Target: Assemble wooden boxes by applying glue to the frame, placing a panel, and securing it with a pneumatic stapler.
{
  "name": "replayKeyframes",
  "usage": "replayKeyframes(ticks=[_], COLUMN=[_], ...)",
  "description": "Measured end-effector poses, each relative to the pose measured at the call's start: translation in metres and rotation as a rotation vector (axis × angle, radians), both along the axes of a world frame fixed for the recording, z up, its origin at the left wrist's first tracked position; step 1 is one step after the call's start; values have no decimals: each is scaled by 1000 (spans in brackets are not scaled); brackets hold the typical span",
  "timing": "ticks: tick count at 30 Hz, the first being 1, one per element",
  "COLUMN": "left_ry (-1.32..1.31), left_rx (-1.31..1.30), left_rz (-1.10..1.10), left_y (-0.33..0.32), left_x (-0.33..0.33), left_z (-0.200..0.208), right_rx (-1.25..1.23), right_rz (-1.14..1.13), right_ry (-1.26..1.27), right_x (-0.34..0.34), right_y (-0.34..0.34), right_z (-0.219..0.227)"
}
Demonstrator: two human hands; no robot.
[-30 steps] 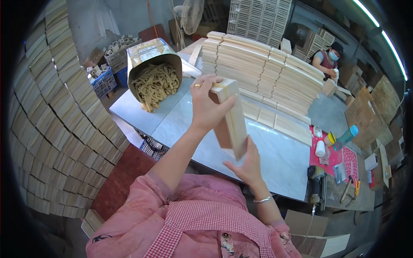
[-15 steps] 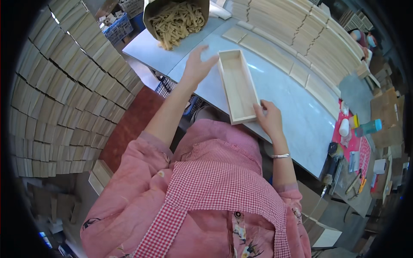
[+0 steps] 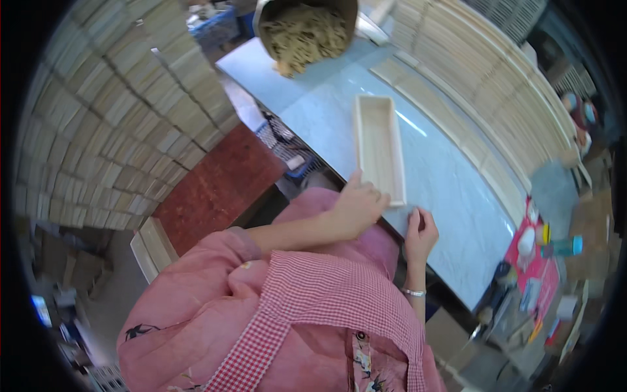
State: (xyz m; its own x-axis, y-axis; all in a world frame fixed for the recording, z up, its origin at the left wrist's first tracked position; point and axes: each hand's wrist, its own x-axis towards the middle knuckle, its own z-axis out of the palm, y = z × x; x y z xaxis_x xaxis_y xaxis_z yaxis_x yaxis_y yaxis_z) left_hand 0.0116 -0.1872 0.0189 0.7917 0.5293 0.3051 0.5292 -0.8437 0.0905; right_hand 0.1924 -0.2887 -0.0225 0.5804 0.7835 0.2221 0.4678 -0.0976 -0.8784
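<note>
A shallow, open-topped wooden box (image 3: 380, 144) lies lengthwise on the pale worktable, its bare inside showing. My left hand (image 3: 358, 206) is closed at the box's near left corner, with fingers against the near end wall; motion smears it somewhat. Just off the near right corner, my right hand (image 3: 421, 236) is apart from the box. Its fingertips are pressed together in a pinch, and whatever they hold, if anything, is too small to make out.
A tipped container (image 3: 356, 19) of thin wooden strips (image 3: 307, 39) stands at the table's far left. Flat wooden pieces and stacked boards (image 3: 470, 72) line the back. Bottles (image 3: 526, 242) and tools sit at right. Tall wood stacks (image 3: 124, 98) and a reddish-brown board (image 3: 219, 179) are at left.
My left hand came down from beside the box's far end to its near end. My right hand let go of the near right corner and drew slightly toward me. The view shifted.
</note>
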Motion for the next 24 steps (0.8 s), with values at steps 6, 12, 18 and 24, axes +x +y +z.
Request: replayKeyframes(ticks=[6, 12, 18, 24], left_ry=[105, -543, -435, -173], left_rx=[-72, -504, -327, -10], left_rz=[44, 148, 494, 933], left_y=[23, 9, -66, -129], left_x=[-6, -101, -205, -331], left_z=[23, 137, 124, -42], right_rx=[108, 107, -25, -122], right_rz=[-44, 16, 48, 67], right_ry=[-267, -203, -319, -381], right_x=[13, 12, 13, 9], right_y=[-23, -15, -15, -8], right_z=[-37, -31, -24, -21])
